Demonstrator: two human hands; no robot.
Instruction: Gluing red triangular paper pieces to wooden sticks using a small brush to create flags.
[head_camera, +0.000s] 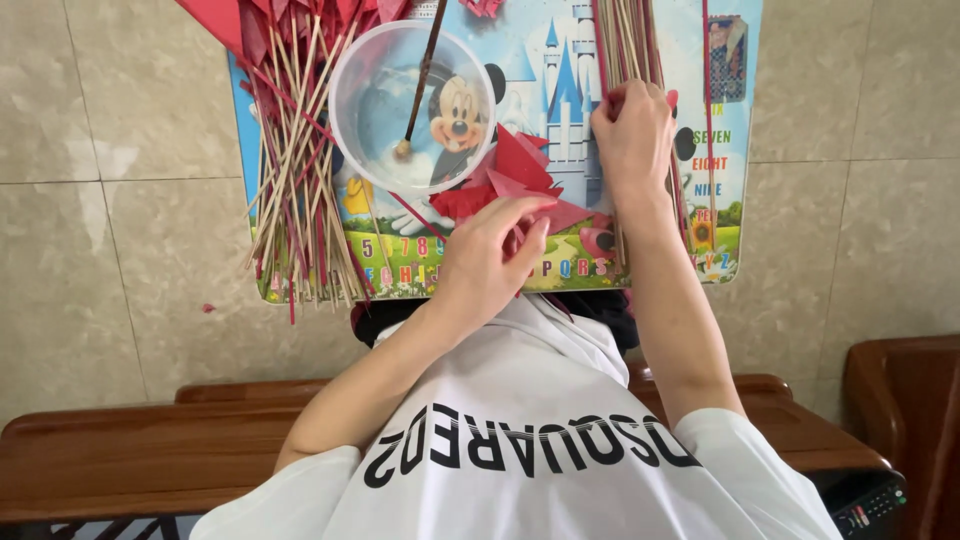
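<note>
Left hand (490, 255): my fingers pinched shut on a folded red paper piece (520, 180), lying mid-counter on the colourful cartoon-printed counter (720, 250). Right hand (632, 135): fingers closed around a bundle of thin red-and-tan sticks (625, 40) at the right. Adjacent: clear round plastic bowl (410, 105) holding a brush; loose stick pile (295, 170) left.

Our left hand (490, 250) lay palm down, fingers curled in a loose pinch. Our right hand (632, 135) reached farther ahead, forearm straight, its grip closed tight, knuckles up, well apart from the left.
</note>
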